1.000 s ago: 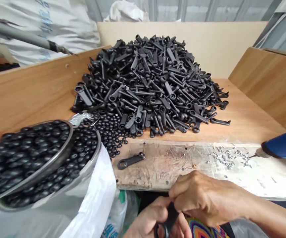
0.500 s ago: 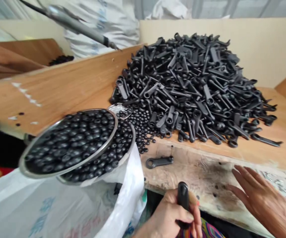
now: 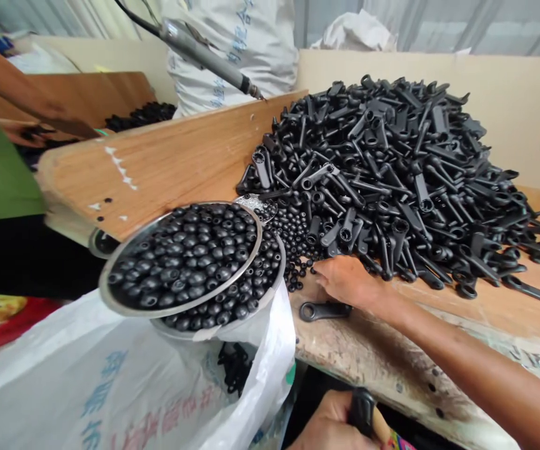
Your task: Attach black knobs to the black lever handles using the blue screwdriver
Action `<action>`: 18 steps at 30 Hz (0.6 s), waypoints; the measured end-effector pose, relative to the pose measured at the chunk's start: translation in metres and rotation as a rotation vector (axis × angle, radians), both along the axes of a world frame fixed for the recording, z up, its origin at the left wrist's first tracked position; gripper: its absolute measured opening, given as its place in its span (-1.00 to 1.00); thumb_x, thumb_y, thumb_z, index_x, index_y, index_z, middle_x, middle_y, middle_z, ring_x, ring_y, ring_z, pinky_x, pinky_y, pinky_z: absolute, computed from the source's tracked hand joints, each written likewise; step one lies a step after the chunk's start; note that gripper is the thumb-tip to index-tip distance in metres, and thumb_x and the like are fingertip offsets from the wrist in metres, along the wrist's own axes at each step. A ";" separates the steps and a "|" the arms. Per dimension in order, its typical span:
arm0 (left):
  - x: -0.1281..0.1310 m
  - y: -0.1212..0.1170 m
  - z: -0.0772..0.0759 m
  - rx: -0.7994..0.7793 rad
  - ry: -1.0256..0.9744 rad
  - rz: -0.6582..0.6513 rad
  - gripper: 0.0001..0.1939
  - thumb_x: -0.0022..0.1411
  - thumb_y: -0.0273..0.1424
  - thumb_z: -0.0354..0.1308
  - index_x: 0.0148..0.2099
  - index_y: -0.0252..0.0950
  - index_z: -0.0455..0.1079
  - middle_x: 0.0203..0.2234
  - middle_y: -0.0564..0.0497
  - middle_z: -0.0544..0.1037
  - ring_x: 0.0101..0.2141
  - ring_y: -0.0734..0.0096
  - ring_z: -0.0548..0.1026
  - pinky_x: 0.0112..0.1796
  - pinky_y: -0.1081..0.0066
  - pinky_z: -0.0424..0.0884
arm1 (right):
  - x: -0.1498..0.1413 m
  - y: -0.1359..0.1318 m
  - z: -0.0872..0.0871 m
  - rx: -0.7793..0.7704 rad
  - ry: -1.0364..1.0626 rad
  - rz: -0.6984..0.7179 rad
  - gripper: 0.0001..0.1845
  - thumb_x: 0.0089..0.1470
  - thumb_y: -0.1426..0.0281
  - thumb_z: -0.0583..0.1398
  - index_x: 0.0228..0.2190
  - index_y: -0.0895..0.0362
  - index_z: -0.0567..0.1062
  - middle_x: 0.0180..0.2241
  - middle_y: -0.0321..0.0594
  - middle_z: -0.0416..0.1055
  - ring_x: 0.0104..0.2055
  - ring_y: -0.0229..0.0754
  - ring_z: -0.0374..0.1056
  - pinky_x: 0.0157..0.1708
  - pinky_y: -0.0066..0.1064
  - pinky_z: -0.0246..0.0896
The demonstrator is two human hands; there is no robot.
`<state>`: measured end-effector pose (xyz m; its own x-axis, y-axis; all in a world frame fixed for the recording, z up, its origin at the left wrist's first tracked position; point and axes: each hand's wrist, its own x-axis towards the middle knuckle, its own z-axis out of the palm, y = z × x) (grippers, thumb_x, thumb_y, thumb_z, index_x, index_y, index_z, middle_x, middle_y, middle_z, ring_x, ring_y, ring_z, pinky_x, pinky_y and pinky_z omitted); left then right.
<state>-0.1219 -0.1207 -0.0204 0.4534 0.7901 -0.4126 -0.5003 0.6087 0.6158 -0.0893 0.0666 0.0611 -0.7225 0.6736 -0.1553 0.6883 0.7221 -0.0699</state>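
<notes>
My left hand (image 3: 333,422) sits low at the bottom edge, below the bench, fingers wrapped round a black plastic lever piece (image 3: 361,409). My right hand (image 3: 347,280) reaches across the wooden bench (image 3: 480,306) with fingertips among the small black round beads (image 3: 298,247) spilled at the foot of the big heap of black lever pieces (image 3: 401,169). Its fingers curl down, and what they pinch, if anything, is hidden. A single black lever (image 3: 325,310) lies on the bench just under that hand.
Two stacked metal bowls (image 3: 183,306) full of black beads rest on a white plastic sack (image 3: 124,381) at the left. A wooden divider board (image 3: 167,162) separates the neighbouring bench. Another person's arm (image 3: 14,87) and a power tool (image 3: 204,53) show at the upper left.
My right hand has moved from the bench's near edge forward and left to the loose beads. My left hand has dropped lower with the lever. The view has swung left.
</notes>
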 end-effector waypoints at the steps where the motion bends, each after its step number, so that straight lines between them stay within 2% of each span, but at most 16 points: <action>1: -0.003 -0.001 0.002 -0.011 0.004 -0.011 -0.86 -0.21 -0.48 0.25 -0.47 -0.41 0.49 -0.64 0.05 0.43 -0.60 0.57 0.32 -0.53 0.54 0.12 | -0.009 0.001 -0.005 0.009 -0.005 -0.025 -0.80 0.07 0.41 0.07 -0.36 0.14 0.50 -0.39 -0.08 0.49 -0.32 -0.06 0.42 -0.37 -0.35 0.24; 4: -0.007 -0.006 -0.003 -0.026 0.000 -0.027 -0.72 -0.22 -0.47 0.27 -0.33 -0.41 0.50 -0.63 0.08 0.42 -0.64 0.62 0.27 -0.57 0.56 0.07 | -0.023 0.002 -0.015 0.008 0.033 -0.057 -0.77 0.07 0.45 0.06 -0.33 0.19 0.51 -0.34 0.02 0.49 -0.27 -0.02 0.42 -0.32 -0.30 0.25; 7: -0.007 -0.008 -0.011 0.040 -0.006 0.051 -0.61 -0.16 -0.37 0.24 -0.21 -0.42 0.46 -0.64 0.07 0.43 -0.65 0.60 0.27 -0.59 0.58 0.06 | -0.021 0.004 -0.013 -0.042 0.112 -0.060 -0.79 0.04 0.49 0.08 -0.36 0.20 0.52 -0.34 0.00 0.48 -0.25 -0.02 0.41 -0.29 -0.30 0.24; 9: -0.005 -0.006 -0.010 0.115 0.009 0.138 -0.61 -0.12 -0.31 0.20 -0.22 -0.44 0.45 -0.69 0.05 0.42 -0.69 0.56 0.27 -0.61 0.56 0.08 | -0.008 0.004 -0.006 -0.095 0.183 -0.054 -0.81 0.03 0.49 0.09 -0.36 0.18 0.51 -0.37 -0.08 0.48 -0.28 -0.08 0.41 -0.30 -0.35 0.24; 11: -0.004 -0.001 -0.004 0.231 0.063 0.229 -0.68 -0.07 -0.27 0.16 -0.34 -0.45 0.46 -0.69 -0.01 0.42 -0.68 0.51 0.31 -0.58 0.51 0.15 | 0.015 -0.001 0.003 -0.154 0.268 -0.031 -0.82 0.04 0.48 0.10 -0.33 0.14 0.49 -0.39 -0.22 0.47 -0.32 -0.20 0.39 -0.32 -0.45 0.24; 13: -0.003 0.004 0.007 0.363 0.192 0.312 -0.71 0.02 -0.27 0.12 -0.50 -0.44 0.43 -0.64 -0.05 0.43 -0.61 0.46 0.37 -0.49 0.45 0.24 | 0.046 -0.012 0.009 -0.320 0.508 -0.027 -0.85 0.03 0.46 0.14 -0.31 0.12 0.48 -0.41 -0.31 0.45 -0.36 -0.30 0.37 -0.35 -0.54 0.23; 14: -0.002 0.006 0.012 0.407 0.273 0.345 -0.70 0.07 -0.28 0.10 -0.50 -0.43 0.43 -0.62 -0.04 0.43 -0.56 0.45 0.38 -0.44 0.44 0.25 | 0.063 -0.019 0.010 -0.450 0.685 -0.048 -0.87 0.01 0.45 0.17 -0.32 0.13 0.47 -0.42 -0.33 0.43 -0.39 -0.32 0.35 -0.37 -0.55 0.23; 16: 0.000 0.010 0.021 0.444 0.431 0.384 -0.75 0.17 -0.30 0.05 -0.36 -0.39 0.43 -0.60 0.03 0.40 -0.55 0.50 0.35 -0.40 0.45 0.26 | 0.097 -0.038 0.007 -0.744 1.053 -0.140 -0.87 -0.07 0.43 0.24 -0.37 0.17 0.48 -0.47 -0.32 0.40 -0.46 -0.34 0.31 -0.44 -0.55 0.24; 18: 0.007 0.015 0.027 0.470 0.585 0.392 -0.78 0.21 -0.32 0.03 -0.17 -0.33 0.37 -0.60 0.11 0.35 -0.57 0.55 0.30 -0.42 0.49 0.25 | 0.128 -0.058 0.000 -0.944 1.297 -0.245 -0.84 -0.14 0.43 0.30 -0.41 0.18 0.49 -0.51 -0.32 0.39 -0.53 -0.37 0.27 -0.51 -0.55 0.22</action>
